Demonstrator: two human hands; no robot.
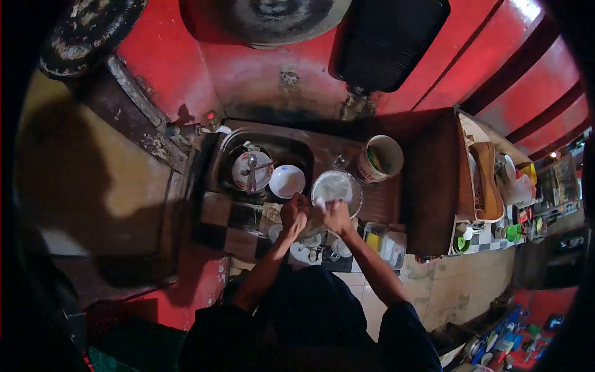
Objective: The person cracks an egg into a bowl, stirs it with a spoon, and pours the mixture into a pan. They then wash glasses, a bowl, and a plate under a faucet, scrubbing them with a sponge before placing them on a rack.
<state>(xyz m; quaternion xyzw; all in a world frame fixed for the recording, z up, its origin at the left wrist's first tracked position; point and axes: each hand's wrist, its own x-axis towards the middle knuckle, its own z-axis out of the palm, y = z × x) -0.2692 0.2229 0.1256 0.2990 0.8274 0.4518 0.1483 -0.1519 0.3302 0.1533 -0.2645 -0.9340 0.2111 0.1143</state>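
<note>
My left hand (293, 217) is closed in front of the sink, its fingers curled around something I cannot make out. Close beside it, my right hand (337, 218) is smeared by motion at the near rim of a round white tub (355, 201) holding cloudy, whitish liquid. Something pale shows at its fingers, too blurred to name. A white bowl (287, 181) sits in the sink (297, 139) just beyond my left hand. Further left in the basin, a patterned bowl (263, 178) holds spoons (251, 163). Below my hands, several glasses (341, 248) stand on the checkered tile ledge (240, 243).
A tap (197, 130) reaches over the basin's left side. A white bucket (372, 167) with things inside stands on the drainboard (384, 201). Right of it rises a dark cabinet side (427, 180). A clear plastic container (390, 245) with something yellow lies near my right forearm.
</note>
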